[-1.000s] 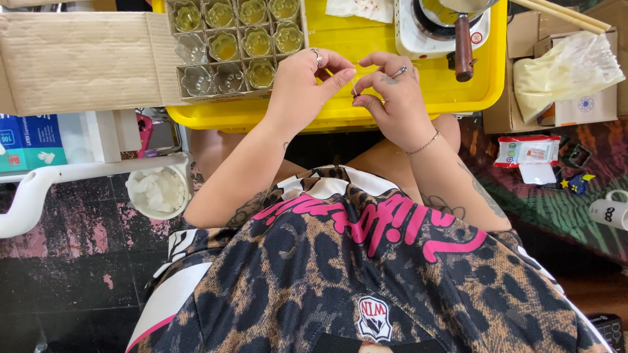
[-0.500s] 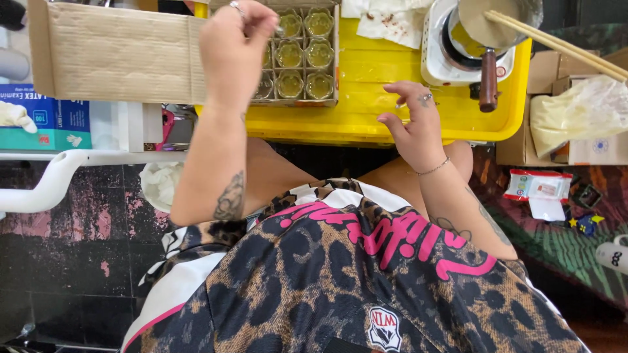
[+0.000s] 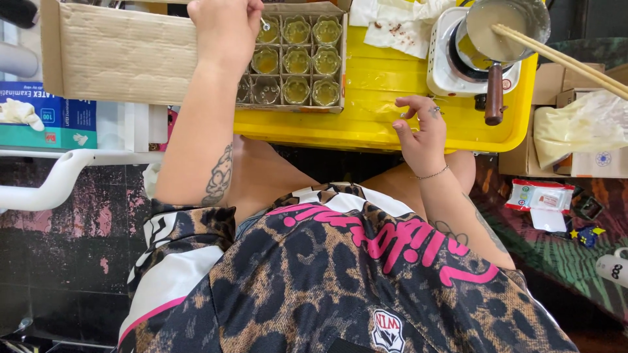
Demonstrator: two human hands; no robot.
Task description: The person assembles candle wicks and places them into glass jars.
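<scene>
The left hand [image 3: 226,29] reaches forward over the cardboard box of small glass jars [image 3: 294,59], its grip pinched shut on a thin metal-tipped wick [image 3: 264,25]. The right hand [image 3: 422,131] rests on the yellow tray's [image 3: 366,124] near edge right of the box, fingers loosely curled, holding nothing.

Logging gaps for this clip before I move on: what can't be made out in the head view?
- What the left hand pinches over the cardboard box: only a small metal tip shows; fingers hide the rest.
- The jars nearest that hand: covered by it.
- Pot contents: pale surface, top edge cuts it off.
- Right hand fingertips: curled on the yellow tray, empty or not unclear.
</scene>
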